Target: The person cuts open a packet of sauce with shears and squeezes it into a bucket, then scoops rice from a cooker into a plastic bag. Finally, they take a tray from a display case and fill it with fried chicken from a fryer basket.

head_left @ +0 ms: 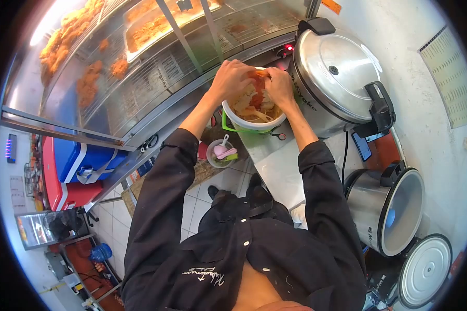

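Both hands are raised over a white bucket (246, 124) with a bright green handle. My left hand (233, 79) is at its upper left rim, fingers closed and pointing inward. Opposite it, my right hand (279, 89) is closed too, with its fingertips close to the left ones. A small reddish-orange item shows between the fingertips; its kind cannot be made out. Beneath it, red sauce (258, 96) lies over pale, yellowish food inside the bucket. A beige spoon (262, 116) rests in the food near the front rim.
A large lidded steel cooker (337, 67) stands right beside the bucket. Behind is a glass display case with fried food (163, 32). Below left sits a small tub (220, 158) with pink utensils. A phone (361, 146) and an open steel pot (407, 207) are at right.
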Motion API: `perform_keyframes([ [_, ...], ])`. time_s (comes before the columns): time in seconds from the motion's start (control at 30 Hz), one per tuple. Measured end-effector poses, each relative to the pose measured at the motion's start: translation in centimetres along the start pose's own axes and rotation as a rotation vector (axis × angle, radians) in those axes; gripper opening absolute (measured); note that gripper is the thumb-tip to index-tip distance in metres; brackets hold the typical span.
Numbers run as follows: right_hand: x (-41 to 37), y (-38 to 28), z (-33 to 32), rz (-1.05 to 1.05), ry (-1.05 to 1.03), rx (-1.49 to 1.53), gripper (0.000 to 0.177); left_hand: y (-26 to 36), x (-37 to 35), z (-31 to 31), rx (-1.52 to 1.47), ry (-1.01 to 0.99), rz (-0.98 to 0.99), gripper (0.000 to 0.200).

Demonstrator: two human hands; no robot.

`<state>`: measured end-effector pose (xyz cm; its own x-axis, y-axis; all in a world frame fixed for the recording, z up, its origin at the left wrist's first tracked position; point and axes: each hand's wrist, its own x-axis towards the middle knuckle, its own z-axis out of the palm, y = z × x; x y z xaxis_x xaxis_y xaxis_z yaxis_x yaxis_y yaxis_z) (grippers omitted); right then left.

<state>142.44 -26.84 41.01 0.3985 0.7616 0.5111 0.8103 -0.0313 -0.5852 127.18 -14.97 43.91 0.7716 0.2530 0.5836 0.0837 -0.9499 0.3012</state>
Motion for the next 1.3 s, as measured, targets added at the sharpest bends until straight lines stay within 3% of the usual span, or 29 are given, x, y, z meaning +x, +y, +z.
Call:
perform_keyframes([
  [0.2,-0.1,0.2,-0.1,-0.046,-0.003,0.134,0.015,-1.3,-0.4,-0.4,0.042,-0.147,-0.045,0.014],
  [0.33,-0.2,-0.8,-1.4,0.02,-0.138,0.084,0.02,-1.9,-0.3,0.0,0.039,-0.086,-0.033,0.013],
  [0.47,-0.6,0.0,-1.7,0.047,-0.278,-0.034,0.025,-1.7,0.1,-0.1,-0.071,-0.12,-0.158,0.014],
  [0.77,-0.4,1.0,-0.1,0.072,-0.129,-0.068,0.015,-0.2,0.6,0.7,-0.008,-0.053,-0.267,0.016],
  [1.23,0.2,-1.5,0.6,0.139,-0.132,-0.118,0.016,1.8,1.5,1.5,-0.015,-0.056,-0.338,0.024],
  [1.3,0.1,-1.7,0.4,0.151,-0.159,-0.105,0.016,0.9,1.1,2.8,-0.096,0.029,-0.341,0.018],
])
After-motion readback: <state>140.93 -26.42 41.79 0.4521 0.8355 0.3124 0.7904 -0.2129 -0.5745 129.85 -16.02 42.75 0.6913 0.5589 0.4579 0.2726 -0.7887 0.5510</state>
